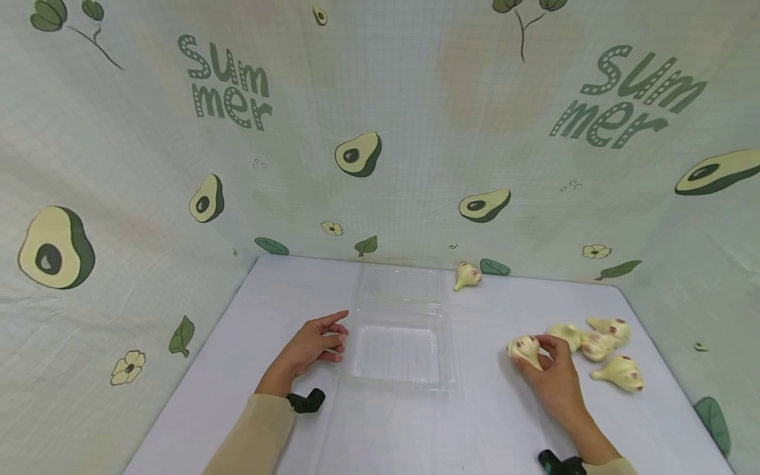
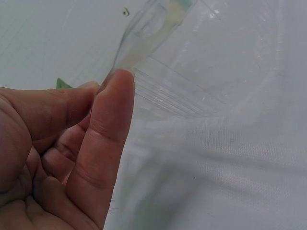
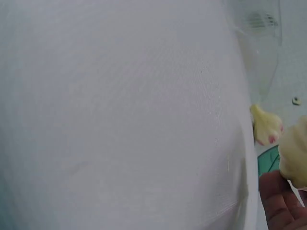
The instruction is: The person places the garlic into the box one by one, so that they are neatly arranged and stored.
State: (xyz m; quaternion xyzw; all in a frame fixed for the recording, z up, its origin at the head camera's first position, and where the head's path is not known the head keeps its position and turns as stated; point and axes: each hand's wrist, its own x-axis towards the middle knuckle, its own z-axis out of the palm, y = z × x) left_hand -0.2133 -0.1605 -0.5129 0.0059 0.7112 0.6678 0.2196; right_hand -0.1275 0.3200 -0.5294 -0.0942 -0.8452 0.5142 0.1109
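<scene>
A clear plastic clamshell container (image 1: pixel 398 384) lies opened flat on the white table, its lid (image 1: pixel 399 285) toward the back. My left hand (image 1: pixel 311 346) is at its left edge, index finger stretched out and the other fingers loosely bent. In the left wrist view, the fingertips (image 2: pixel 120 84) overlap the container's plastic edge; whether they touch it is hard to tell. On the right, my right hand (image 1: pixel 552 379) holds a garlic bulb (image 1: pixel 524 349) between thumb and fingers. That bulb (image 3: pixel 293 153) shows partly in the right wrist view.
Several garlic bulbs (image 1: pixel 620 373) are grouped beyond and right of my right hand. Another garlic bulb (image 1: pixel 467 276) sits at the table's back edge, right of the lid. A printed cloth (image 1: pixel 415 99) hangs around the table (image 1: pixel 481 422) on the back and sides.
</scene>
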